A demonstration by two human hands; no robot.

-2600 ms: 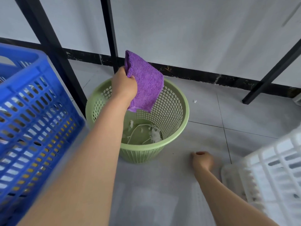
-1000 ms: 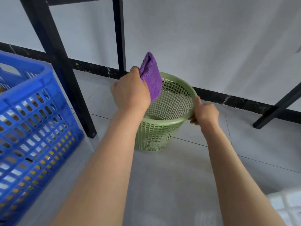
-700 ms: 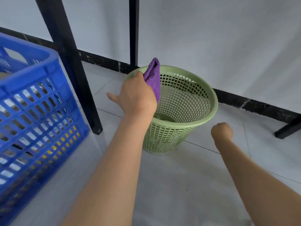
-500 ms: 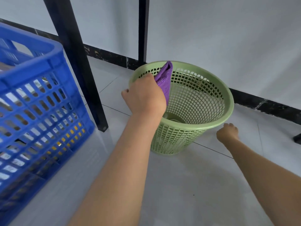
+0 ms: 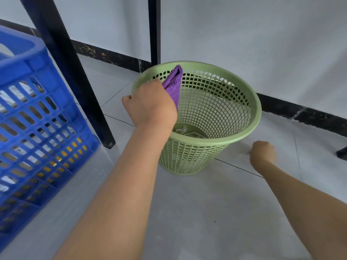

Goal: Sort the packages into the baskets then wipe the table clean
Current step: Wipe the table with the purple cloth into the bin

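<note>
My left hand (image 5: 150, 104) grips a folded purple cloth (image 5: 173, 85) just over the near-left rim of a round green mesh basket (image 5: 234, 102) on the floor. The cloth stands upright inside the basket's mouth. White scraps lie at the basket's bottom (image 5: 187, 131). My right hand (image 5: 262, 152) is curled into a fist low on the floor tiles, right of the basket, holding nothing I can see. A blue slotted crate (image 5: 37, 128) with packages inside fills the left side.
A black table leg (image 5: 75, 79) slants down between the blue crate and the green basket. A second black leg (image 5: 154, 30) rises behind the basket by the white wall. Another black foot (image 5: 342, 152) shows at the right edge. Grey floor tiles spread in front.
My right hand let go of the green basket's rim and dropped to the floor beside it. My left hand lowered the purple cloth to the basket's rim. The view moved closer.
</note>
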